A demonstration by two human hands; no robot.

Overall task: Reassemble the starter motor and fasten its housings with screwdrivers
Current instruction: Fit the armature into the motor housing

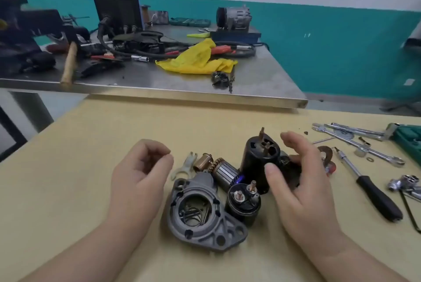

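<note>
The starter motor lies in parts on the tan table [68, 167]. A grey nose housing [200, 233] with loose rings and pins inside sits nearest me. Behind it lie the armature [224, 173] with its copper pinion, a pale shift fork [184, 166] and the black solenoid [243, 202]. The black field case [256, 156] stands upright. My right hand [303, 181] hovers with relaxed fingers beside the field case, over a dark part I cannot make out. My left hand [141, 174] hangs loosely curled left of the parts, holding nothing. A black-handled screwdriver [373, 192] lies to the right.
Wrenches [355, 142] and a washer [370, 159] lie at the right, next to a green tool case [407, 140]. A ratchet head [404, 184] sits at the right edge. A steel bench [262, 90] behind carries a yellow cloth [196, 60], a hammer [68, 65] and a black machine [116, 1].
</note>
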